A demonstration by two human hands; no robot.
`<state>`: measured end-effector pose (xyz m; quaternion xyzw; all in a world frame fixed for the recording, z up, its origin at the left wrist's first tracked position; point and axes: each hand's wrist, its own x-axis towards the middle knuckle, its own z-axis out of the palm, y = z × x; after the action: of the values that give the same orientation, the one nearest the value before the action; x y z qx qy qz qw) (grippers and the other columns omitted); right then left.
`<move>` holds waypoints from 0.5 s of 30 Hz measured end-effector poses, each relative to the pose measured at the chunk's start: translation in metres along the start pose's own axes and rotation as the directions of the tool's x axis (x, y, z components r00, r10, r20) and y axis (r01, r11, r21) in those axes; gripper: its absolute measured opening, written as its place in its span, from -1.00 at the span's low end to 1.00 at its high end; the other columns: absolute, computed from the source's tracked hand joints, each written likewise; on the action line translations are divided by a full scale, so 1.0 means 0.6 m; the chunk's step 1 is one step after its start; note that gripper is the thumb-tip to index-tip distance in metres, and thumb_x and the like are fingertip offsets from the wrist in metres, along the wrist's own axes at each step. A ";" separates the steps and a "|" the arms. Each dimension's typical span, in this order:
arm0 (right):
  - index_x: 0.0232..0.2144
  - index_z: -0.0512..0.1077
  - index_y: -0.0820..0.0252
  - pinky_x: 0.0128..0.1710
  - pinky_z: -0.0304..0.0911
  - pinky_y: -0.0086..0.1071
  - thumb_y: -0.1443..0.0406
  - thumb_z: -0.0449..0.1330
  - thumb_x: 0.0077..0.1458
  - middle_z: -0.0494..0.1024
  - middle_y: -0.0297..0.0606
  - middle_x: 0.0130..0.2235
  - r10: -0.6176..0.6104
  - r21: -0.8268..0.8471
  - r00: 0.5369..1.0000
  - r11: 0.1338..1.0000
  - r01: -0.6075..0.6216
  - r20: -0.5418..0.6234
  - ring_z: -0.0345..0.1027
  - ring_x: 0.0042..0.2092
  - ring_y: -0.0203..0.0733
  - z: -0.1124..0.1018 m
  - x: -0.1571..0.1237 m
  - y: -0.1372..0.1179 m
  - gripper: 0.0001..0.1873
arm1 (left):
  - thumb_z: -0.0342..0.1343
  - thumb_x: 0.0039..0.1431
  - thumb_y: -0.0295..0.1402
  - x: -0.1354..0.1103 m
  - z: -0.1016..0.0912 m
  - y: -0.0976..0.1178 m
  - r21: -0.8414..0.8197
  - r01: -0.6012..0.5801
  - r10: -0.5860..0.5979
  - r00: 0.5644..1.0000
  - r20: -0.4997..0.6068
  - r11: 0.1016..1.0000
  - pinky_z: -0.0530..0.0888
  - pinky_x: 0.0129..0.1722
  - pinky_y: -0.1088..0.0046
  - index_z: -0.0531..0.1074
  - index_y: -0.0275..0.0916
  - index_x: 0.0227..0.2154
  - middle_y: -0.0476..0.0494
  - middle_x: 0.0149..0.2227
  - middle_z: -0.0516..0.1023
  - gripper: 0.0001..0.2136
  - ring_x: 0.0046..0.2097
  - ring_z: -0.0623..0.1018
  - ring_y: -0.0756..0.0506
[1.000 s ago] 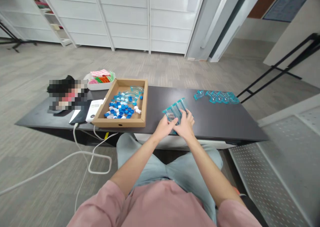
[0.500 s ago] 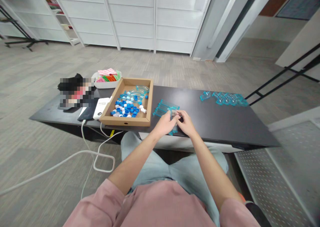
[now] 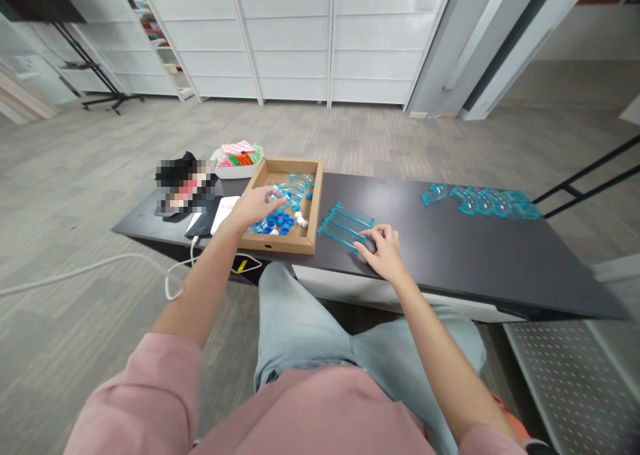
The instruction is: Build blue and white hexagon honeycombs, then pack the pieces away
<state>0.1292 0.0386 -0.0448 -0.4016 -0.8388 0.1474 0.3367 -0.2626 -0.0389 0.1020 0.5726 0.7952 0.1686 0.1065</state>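
Observation:
My left hand [image 3: 257, 207] reaches over the cardboard box [image 3: 295, 244], fingers apart, with nothing visibly held. Beneath and beside it in the box lie clear blue curved tube pieces [image 3: 303, 181] and several small blue caps [image 3: 273, 224]; white pieces [image 3: 301, 220] sit near the box's right wall. On the dark table, right of the box, several clear blue straight tubes [image 3: 342, 227] lie side by side. My right hand [image 3: 384, 251] rests at their right ends, its thumb and fingers spread and touching the nearest tubes.
Several clear blue curved tubes [image 3: 493, 203] stand in a row at the table's right, with a single one [image 3: 434, 194] beside them. Left of the box are a white device [image 3: 225, 213], a dark pouch [image 3: 206, 218] and a white tray [image 3: 237, 172] of colourful items. White cables hang in front.
My hands were together on a clear blue tube; they have parted. The left has moved left over the box, and the tube now lies with the others by my right hand. The view has shifted left.

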 end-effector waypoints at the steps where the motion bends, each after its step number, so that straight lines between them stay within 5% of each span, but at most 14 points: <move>1: 0.09 0.65 0.01 0.30 0.29 0.18 -0.12 0.29 0.39 0.45 -0.04 0.07 0.006 -0.005 1.000 1.000 -0.006 -0.009 0.38 0.18 0.23 0.001 -0.001 0.001 -0.54 | 0.21 0.35 0.13 0.008 0.001 -0.009 0.067 -0.021 0.018 0.999 0.043 0.998 0.52 -0.08 0.29 0.70 -0.12 -0.09 -0.20 -0.16 0.75 -0.57 -0.07 0.70 -0.27; 4: 0.13 0.62 0.02 0.28 0.32 0.19 -0.12 0.29 0.38 0.45 -0.03 0.08 0.021 -0.023 1.000 1.000 -0.021 -0.001 0.37 0.16 0.23 0.004 -0.004 0.001 -0.51 | 0.04 0.41 0.24 0.032 0.012 -0.018 0.235 -0.011 -0.003 0.998 0.058 0.972 0.54 -0.02 0.21 0.73 -0.12 -0.21 -0.28 -0.09 0.75 -0.44 0.03 0.69 -0.37; 9: 0.12 0.61 0.01 0.23 0.38 0.17 -0.06 0.30 0.38 0.48 -0.02 0.09 0.045 -0.055 0.998 0.998 -0.043 0.032 0.39 0.13 0.23 0.004 -0.004 -0.002 -0.56 | 0.00 0.49 -0.05 0.078 0.038 -0.014 0.323 -0.131 0.130 0.991 0.027 0.937 0.49 0.24 0.15 0.68 -0.15 0.11 -0.32 0.20 0.66 -0.55 0.22 0.58 -0.33; 15: 0.13 0.62 0.03 0.23 0.40 0.12 0.00 0.33 0.37 0.50 0.00 0.09 0.058 -0.085 0.998 0.995 -0.055 0.040 0.41 0.15 0.22 0.003 -0.003 -0.007 -0.59 | 0.08 0.40 0.24 0.109 0.061 -0.014 0.371 -0.219 0.173 0.973 0.154 0.903 0.33 0.37 -0.09 0.72 -0.08 0.10 -0.35 0.22 0.59 -0.42 0.32 0.48 -0.48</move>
<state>0.1266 0.0348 -0.0446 -0.4357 -0.8395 0.1300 0.2975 -0.2778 0.0260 0.0666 0.6682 0.7435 -0.0149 0.0210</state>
